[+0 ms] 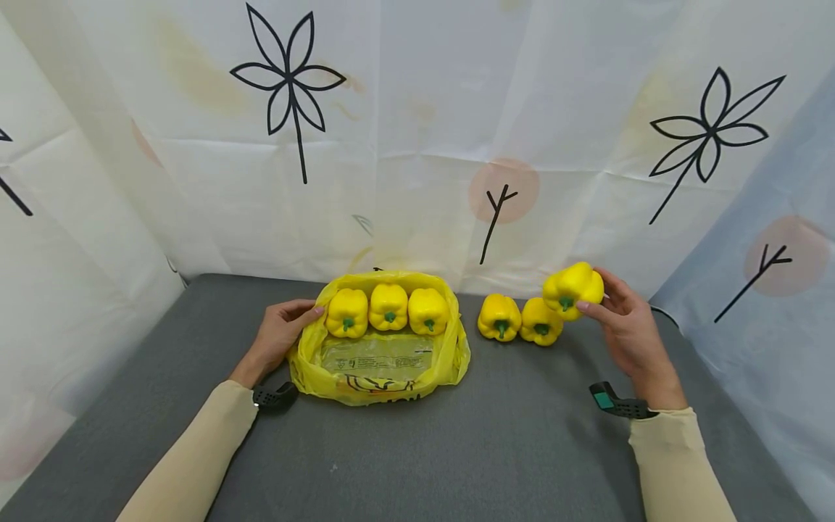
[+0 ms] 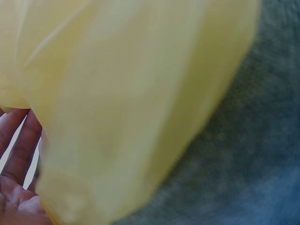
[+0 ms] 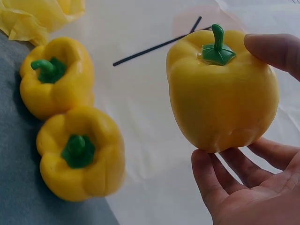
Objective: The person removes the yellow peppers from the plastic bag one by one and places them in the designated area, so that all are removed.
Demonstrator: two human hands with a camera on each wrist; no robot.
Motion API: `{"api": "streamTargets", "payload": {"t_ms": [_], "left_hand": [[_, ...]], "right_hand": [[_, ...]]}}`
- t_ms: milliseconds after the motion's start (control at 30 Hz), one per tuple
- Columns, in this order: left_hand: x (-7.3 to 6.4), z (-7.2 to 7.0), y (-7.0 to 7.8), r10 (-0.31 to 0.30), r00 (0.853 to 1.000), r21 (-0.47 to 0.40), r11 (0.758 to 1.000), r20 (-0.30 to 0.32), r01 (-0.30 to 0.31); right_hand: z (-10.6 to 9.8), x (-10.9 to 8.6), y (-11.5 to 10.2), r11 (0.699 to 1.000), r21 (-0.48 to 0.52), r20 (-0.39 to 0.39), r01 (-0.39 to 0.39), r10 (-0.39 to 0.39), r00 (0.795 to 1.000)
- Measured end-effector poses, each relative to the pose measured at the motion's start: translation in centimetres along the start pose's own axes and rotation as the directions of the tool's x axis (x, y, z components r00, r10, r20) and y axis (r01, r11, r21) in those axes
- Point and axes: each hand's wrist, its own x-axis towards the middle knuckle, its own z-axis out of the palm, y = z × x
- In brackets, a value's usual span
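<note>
My right hand (image 1: 629, 326) grips a yellow bell pepper (image 1: 574, 288) between thumb and fingertips, raised above the table. In the right wrist view its green stem points up, with the thumb (image 3: 274, 51) near the top and the fingers underneath. Two more yellow peppers, one nearer the bag (image 1: 499, 317) and one beside it (image 1: 541, 322), stand side by side below and left of that hand. At the left, my left hand (image 1: 280, 330) pinches the rim of an open yellow plastic bag (image 1: 457, 355). Inside, three yellow peppers (image 1: 389, 307) line the far side. Yellow plastic covers most of the left wrist view.
The dark grey table (image 1: 417, 464) extends in front of the bag and peppers. A pale fabric sheet (image 1: 417, 109) with black flower drawings hangs along the table's back and sides. Black bands sit on the left wrist (image 1: 275, 397) and the right wrist (image 1: 622, 404).
</note>
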Motion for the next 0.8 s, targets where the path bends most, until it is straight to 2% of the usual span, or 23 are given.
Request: {"api": "streamTargets", "payload": {"t_ms": [133,800], "left_hand": [[0.0,0.0,0.0,0.001,1.000,0.004,1.000,0.000,-0.001],[0.1,0.0,0.2,-0.003,1.000,0.005,1.000,-0.001,0.003]], "right_hand": [[-0.6,-0.1,0.1,0.999,0.040,-0.013,0.001,0.000,1.000],[-3.5,-0.4,1.1,0.995,0.097,-0.080,-0.028,0.036,0.996]]}}
